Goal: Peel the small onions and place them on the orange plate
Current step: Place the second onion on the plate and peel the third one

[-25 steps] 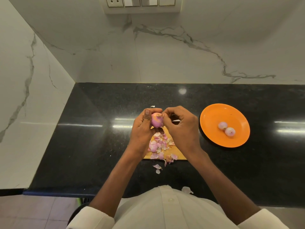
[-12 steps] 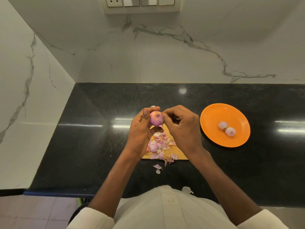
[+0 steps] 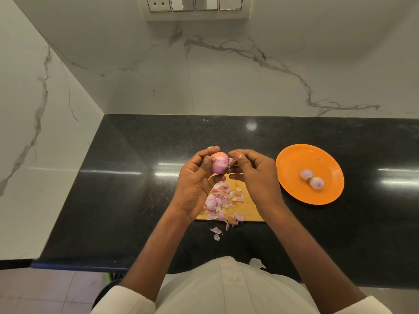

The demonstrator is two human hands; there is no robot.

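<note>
Since a second ago, the right hand is drawing slightly away, pinching a skin strip off the onion that the left hand is gripping above the cutting board; wet skin could be letting it slip. Two peeled onions are sitting on the orange plate.

Small onion: pink-purple, roundish, papery skin partly on, held up above the wooden board between the left hand and the right hand, a loose flap of skin at its right side under the right fingertips. Orange plate: round, shallow, flat on the black counter to the right of the board. Peeled onions, two: pale pink and, touching, right of the plate's centre.
</note>
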